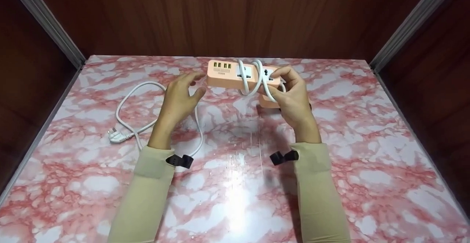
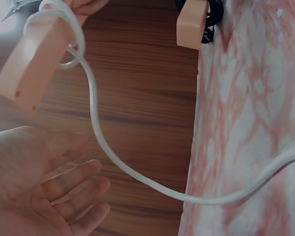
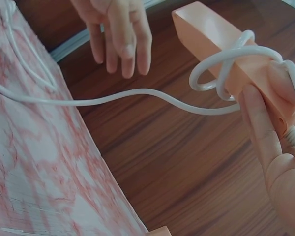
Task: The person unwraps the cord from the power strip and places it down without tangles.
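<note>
A peach power strip [image 1: 227, 78] with USB ports and white sockets is held up over the table. My right hand [image 1: 295, 101] grips its right end between thumb and fingers. Its white cord [image 2: 206, 200] is looped around the strip, and the rest trails to the table on the left. To the left of the strip, my left hand [image 1: 178, 100] is held with loosely spread fingers, apart from both strip and cord. The white plug [image 1: 117, 135] lies on the table left of that hand.
Behind the right hand, a second peach block [image 2: 191, 27] lies on the table with a black cord bunched beside it. The marbled red-and-white table [image 1: 367, 136] is bounded by dark wood panels [image 1: 235, 19] at the back and sides.
</note>
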Motion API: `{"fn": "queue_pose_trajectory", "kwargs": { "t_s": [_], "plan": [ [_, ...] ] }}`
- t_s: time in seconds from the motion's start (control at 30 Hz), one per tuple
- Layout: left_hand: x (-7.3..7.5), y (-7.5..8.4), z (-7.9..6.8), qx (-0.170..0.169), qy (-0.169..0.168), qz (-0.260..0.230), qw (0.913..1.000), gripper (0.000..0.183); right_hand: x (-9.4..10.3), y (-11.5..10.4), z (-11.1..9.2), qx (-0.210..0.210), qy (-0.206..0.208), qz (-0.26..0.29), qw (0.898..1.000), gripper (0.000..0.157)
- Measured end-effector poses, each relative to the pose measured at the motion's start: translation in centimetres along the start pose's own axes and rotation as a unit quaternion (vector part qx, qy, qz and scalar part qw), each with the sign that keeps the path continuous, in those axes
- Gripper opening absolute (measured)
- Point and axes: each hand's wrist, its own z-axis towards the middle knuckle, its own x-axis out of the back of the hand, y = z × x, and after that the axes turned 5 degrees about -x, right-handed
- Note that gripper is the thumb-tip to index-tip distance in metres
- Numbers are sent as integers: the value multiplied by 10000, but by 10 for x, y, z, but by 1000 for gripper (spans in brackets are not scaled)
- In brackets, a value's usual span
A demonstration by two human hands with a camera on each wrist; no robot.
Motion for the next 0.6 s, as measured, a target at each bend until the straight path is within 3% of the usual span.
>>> {"fn": "queue_pose_trajectory", "kwargs": {
  "t_s": [0.2, 0.37, 0.6],
  "plan": [
    [-13, -9, 3, -176, 235, -87, 9995, 50, -1, 1, 1, -26, -68, 66, 10000, 30],
    [-20, -9, 8, -506, 108, -201, 9985, 63, 0, 0, -2, 107, -119, 14, 9999, 32],
    [-22, -14, 14, -1037, 309, -100, 9941, 51, -1, 2, 0, 149, -273, 60, 9995, 33]
  ]
}}
